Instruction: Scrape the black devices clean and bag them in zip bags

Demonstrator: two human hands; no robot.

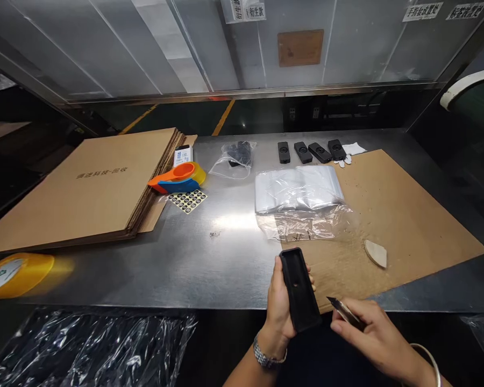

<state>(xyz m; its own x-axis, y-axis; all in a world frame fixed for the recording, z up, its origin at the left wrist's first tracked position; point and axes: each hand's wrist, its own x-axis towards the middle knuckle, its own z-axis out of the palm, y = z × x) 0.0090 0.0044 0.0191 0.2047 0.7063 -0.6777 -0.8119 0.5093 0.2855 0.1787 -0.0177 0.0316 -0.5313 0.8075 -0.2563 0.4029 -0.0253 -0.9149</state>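
Observation:
My left hand [280, 303] is closed round a long black plastic casing [299, 289], held upright at the near edge of the steel table [210, 252] with its hollow side toward me. My right hand [373, 333] pinches a small thin blade tool [342, 309], whose tip points left toward the casing's lower end, a little apart from it. Both hands hover just in front of a brown cardboard sheet [403, 215].
A stack of clear plastic bags [298, 188] lies mid-table. Several black casings [310, 152] and a white glove [353, 150] line the back. A cardboard stack [84, 188], tape dispenser [179, 179], sticker sheet [188, 200], bagged parts [236, 156] and yellow tape roll [12, 274] sit left.

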